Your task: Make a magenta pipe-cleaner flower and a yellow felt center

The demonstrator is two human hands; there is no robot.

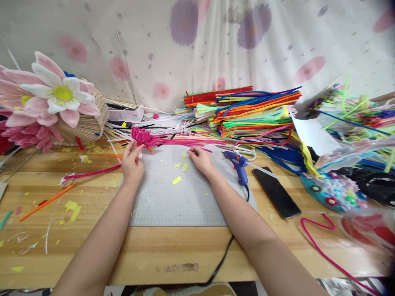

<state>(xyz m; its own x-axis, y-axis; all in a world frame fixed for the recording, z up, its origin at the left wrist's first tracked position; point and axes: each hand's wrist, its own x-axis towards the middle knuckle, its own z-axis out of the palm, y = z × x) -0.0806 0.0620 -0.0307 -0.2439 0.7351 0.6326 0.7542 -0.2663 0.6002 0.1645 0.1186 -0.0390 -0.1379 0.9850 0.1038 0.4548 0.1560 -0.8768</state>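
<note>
- Gray cutting mat (166, 213): landmark for the places below.
- Magenta pipe-cleaner bundle (143, 137): looped head at the mat's far left corner, straight stems running right along its far edge.
- Left hand (132, 162): over the mat's left edge, fingers slightly curled against the loops; I cannot tell whether they grip.
- Right hand (200, 159): above the mat's far right part, thumb and fingertips meeting; anything small between them cannot be made out.
- Yellow scraps (176, 180): on the mat, between the hands.
- Blue hot-glue gun (239, 165): at the mat's right edge.
- Black smartphone (277, 193): right of the mat.
</note>
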